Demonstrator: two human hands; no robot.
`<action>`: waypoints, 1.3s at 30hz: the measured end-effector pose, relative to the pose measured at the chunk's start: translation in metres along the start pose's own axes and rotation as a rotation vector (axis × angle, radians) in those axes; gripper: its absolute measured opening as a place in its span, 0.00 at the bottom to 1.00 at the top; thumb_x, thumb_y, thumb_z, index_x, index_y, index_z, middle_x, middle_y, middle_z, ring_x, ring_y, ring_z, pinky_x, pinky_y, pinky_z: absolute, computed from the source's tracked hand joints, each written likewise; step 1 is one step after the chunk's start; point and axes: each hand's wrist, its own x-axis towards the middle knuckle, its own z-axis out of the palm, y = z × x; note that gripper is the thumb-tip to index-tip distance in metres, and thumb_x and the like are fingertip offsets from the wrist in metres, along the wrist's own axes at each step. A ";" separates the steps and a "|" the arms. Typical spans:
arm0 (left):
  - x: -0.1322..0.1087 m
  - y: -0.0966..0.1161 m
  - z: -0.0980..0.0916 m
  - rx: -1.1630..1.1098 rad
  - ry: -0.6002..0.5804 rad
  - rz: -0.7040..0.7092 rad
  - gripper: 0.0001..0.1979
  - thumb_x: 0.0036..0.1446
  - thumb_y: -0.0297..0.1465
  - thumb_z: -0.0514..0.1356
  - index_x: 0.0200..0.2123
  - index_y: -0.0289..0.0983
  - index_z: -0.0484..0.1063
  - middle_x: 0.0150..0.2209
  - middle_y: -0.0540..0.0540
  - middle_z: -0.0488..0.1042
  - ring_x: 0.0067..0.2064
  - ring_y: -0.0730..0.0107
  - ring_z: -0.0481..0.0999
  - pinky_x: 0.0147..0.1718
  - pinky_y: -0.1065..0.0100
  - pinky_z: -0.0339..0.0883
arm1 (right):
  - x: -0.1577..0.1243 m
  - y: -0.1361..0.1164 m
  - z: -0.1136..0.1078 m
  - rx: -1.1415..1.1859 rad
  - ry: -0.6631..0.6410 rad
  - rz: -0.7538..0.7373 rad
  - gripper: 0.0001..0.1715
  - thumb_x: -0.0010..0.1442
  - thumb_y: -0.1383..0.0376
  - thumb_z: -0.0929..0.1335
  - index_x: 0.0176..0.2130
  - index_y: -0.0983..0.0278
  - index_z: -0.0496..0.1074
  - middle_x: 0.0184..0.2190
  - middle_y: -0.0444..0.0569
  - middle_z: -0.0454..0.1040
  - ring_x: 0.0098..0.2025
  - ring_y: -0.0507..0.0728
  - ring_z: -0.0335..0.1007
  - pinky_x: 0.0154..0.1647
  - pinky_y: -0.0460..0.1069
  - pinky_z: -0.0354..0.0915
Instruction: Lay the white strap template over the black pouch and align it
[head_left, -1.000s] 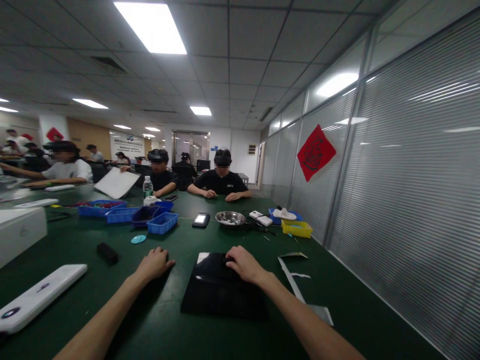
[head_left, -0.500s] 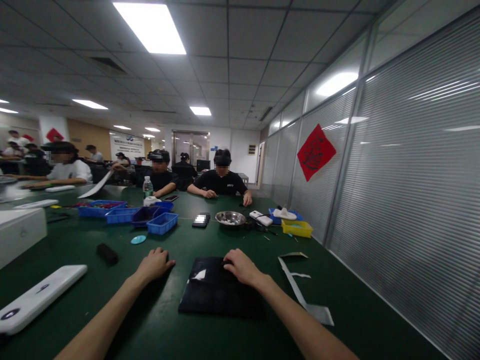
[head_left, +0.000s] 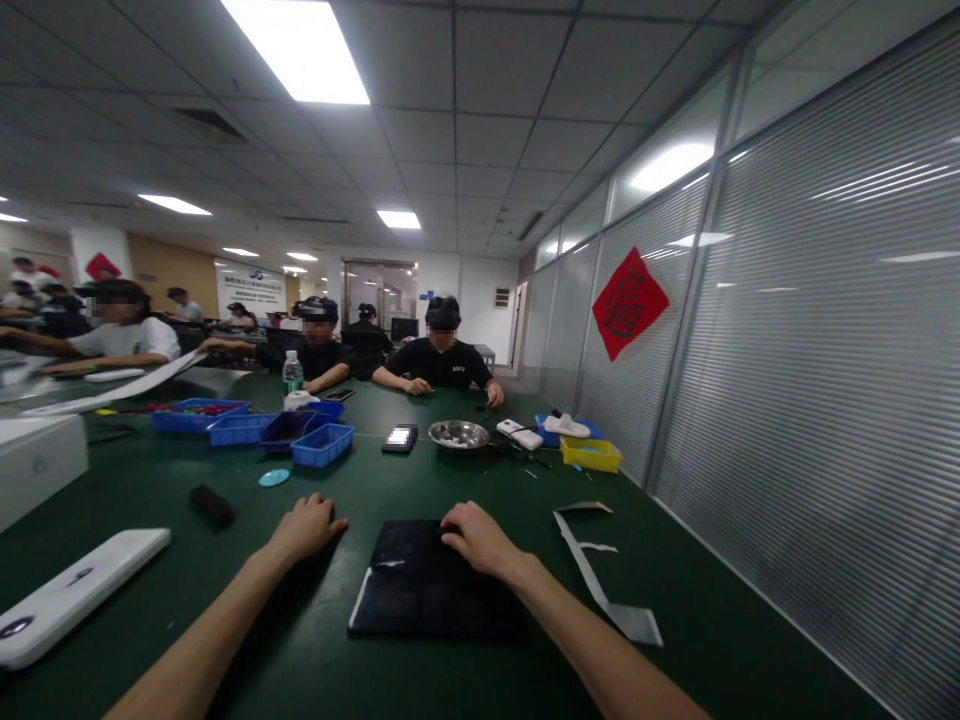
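A flat black panel lies on the green table in front of me. My right hand rests on its far edge, fingers curled down onto the panel. My left hand lies on the table to the left of the panel, fingers bent loosely, holding nothing that I can see.
Grey strips of peeled film lie to the right of the panel. A white flat device and a small black block sit at left. Blue bins, a metal bowl, a phone and a yellow tray stand farther off. Several people sit opposite.
The black panel has come down from a tilt to lie nearly flat, with my right hand still on its far edge. A person at the far left has lowered a white sheet.
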 end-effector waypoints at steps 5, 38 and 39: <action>0.000 0.002 -0.003 -0.043 0.003 0.004 0.24 0.55 0.45 0.53 0.46 0.34 0.72 0.50 0.33 0.70 0.51 0.48 0.68 0.48 0.54 0.64 | -0.003 -0.003 0.000 0.009 0.008 -0.003 0.13 0.61 0.62 0.65 0.43 0.63 0.75 0.42 0.50 0.74 0.45 0.57 0.66 0.47 0.48 0.61; -0.030 0.055 -0.024 -0.555 -0.285 0.473 0.42 0.45 0.56 0.60 0.60 0.43 0.60 0.61 0.42 0.59 0.60 0.51 0.60 0.58 0.58 0.56 | -0.169 0.034 -0.059 -0.142 0.270 0.514 0.21 0.55 0.52 0.67 0.44 0.62 0.69 0.43 0.54 0.69 0.44 0.61 0.67 0.42 0.54 0.66; -0.030 0.055 -0.023 -0.558 -0.281 0.472 0.42 0.45 0.56 0.60 0.60 0.43 0.60 0.61 0.42 0.59 0.60 0.51 0.60 0.58 0.57 0.57 | -0.179 0.039 -0.058 -0.147 0.263 0.532 0.22 0.54 0.52 0.67 0.44 0.62 0.69 0.43 0.54 0.69 0.44 0.62 0.67 0.42 0.54 0.66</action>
